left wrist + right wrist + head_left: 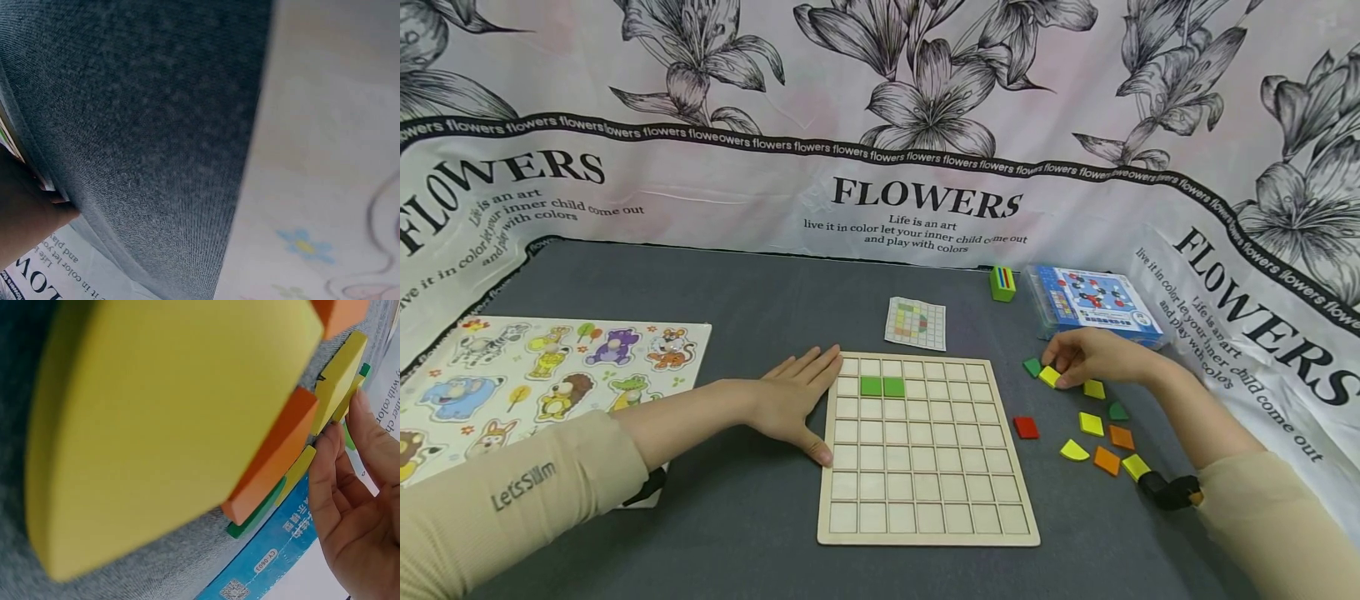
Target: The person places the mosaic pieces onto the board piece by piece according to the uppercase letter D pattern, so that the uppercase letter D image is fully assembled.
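Observation:
My left hand point(790, 400) lies with straight, spread fingers at the left edge of a wooden grid board point(925, 539), its thumb and fingertips touching the rim. Two green square tiles point(882, 387) sit side by side in the board's second row. Right of the board, my right hand point(1093, 354) pinches a yellow tile point(1049, 377) between thumb and fingers, low over the table. A dark green tile point(1032, 367) lies just left of it. In the right wrist view, the right hand point(356, 512) reaches past a large, close yellow tile point(169, 425).
Loose yellow, orange point(1107, 460) and green tiles lie below the right hand, a red tile point(1026, 427) beside the board. Behind are a patterned grid card point(916, 323), a striped green block point(1002, 284) and a blue box point(1097, 304). An animal picture board point(576, 358) lies left.

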A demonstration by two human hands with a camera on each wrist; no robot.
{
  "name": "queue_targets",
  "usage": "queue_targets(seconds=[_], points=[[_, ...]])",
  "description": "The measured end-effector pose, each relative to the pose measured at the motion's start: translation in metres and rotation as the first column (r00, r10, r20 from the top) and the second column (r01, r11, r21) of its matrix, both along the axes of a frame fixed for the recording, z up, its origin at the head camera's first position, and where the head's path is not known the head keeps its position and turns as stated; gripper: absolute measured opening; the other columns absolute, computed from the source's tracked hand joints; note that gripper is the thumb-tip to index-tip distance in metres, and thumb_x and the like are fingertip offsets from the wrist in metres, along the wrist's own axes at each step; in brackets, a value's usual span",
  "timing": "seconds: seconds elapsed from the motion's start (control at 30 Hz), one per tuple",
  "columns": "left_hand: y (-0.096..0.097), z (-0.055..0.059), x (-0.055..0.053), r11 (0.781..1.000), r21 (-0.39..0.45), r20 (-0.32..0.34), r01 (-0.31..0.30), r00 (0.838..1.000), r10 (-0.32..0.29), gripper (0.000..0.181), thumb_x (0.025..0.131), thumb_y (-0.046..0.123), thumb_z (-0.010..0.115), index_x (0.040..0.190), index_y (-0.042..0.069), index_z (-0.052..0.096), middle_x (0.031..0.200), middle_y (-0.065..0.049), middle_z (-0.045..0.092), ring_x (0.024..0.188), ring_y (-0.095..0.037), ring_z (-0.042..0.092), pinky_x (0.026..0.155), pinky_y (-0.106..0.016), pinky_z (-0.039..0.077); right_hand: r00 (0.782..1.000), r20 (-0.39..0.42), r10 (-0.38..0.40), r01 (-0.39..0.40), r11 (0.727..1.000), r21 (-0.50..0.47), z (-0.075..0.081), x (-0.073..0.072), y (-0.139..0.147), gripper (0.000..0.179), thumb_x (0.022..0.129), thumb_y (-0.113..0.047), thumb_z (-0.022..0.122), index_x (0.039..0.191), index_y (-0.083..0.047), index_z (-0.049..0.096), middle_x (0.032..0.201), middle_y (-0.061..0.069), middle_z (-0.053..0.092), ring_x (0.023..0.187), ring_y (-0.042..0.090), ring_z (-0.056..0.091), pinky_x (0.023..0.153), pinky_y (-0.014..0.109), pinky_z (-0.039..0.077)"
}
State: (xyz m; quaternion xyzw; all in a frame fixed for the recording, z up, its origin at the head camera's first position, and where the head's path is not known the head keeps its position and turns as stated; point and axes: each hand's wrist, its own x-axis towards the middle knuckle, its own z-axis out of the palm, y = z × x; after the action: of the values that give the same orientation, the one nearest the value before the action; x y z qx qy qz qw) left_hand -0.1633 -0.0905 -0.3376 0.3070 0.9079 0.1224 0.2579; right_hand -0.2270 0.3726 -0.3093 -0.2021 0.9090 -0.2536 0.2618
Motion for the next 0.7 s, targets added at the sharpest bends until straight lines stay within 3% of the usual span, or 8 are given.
queue_targets(seconds=[0.47, 0.7], points=[[-0.0008, 0.0034, 0.0017, 1.000, 0.007, 0.006, -0.005, 1.000, 0.005, 0.128, 0.077, 0.066, 0.073, 0.159, 0.006, -0.005, 0.168, -0.010, -0.016, 0.156, -0.035, -0.014, 0.126, -0.057, 0.000, 0.999, -0.039, 0.024, -0.022, 0.997, 0.068, 0.0004, -0.0003, -0.0079, 0.018, 0.089, -0.016, 0.073, 0.098, -0.005, 0.062, 0.086, 0.006, 0.061, 0.071, 0.010, 0.052, 0.063, 0.027, 0.047], [-0.0013, 0.0018, 0.0010, 1.000, 0.010, 0.005, -0.004, 1.000, 0.004, 0.128, 0.077, 0.066, 0.073, 0.159, 0.006, -0.005, 0.168, -0.010, -0.016, 0.156, -0.035, -0.013, 0.126, -0.057, 0.001, 0.998, 0.001, 0.067, -0.067, 0.996, 0.052, 0.0019, -0.0004, -0.0071, 0.022, 0.087, -0.015, 0.075, 0.101, -0.005, 0.062, 0.085, 0.006, 0.058, 0.069, 0.009, 0.050, 0.062, 0.025, 0.046]])
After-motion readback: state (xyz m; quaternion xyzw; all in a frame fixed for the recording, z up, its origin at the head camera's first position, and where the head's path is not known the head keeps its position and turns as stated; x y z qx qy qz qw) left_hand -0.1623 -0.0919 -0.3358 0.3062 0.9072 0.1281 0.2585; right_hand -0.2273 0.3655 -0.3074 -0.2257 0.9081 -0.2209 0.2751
